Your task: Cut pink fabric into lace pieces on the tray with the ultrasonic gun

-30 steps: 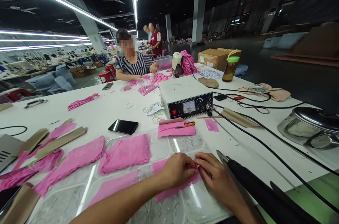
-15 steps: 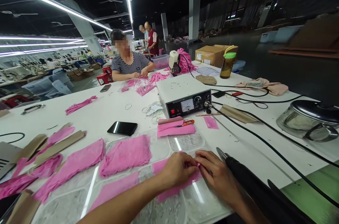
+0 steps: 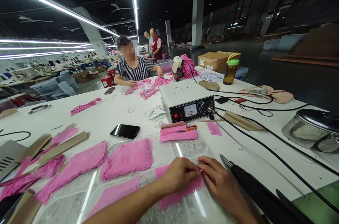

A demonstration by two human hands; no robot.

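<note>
Both hands met low at the near edge of the white desk (image 3: 106, 118), fingertips pinching the same pink lace piece (image 3: 176, 195). The left hand (image 3: 180, 174) came in from the left with its grip closed on the upper edge of the lace, and the right hand (image 3: 221, 183) faced it, its grip likewise closed on that edge, so that the two sets of fingertips touched. The lace lay flat on a clear plastic tray (image 3: 185, 146) whose compartments spread across the near part of the desk.

Just right of the right hand lay a black handheld tool (image 3: 254, 195) (its metal tip pointing away from the person), and a black cable (image 3: 265, 146) ran from the grey control box (image 3: 188, 100) toward the near right corner. Between the box and the hands sat a folded pink stack (image 3: 177, 134) with orange-handled scissors (image 3: 189, 128) on top. A black phone (image 3: 125, 130) lay left of it, and more pink lace pieces (image 3: 127, 158) were spread to the left. Across the desk a person in a striped shirt (image 3: 136, 70) handled pink fabric.
</note>
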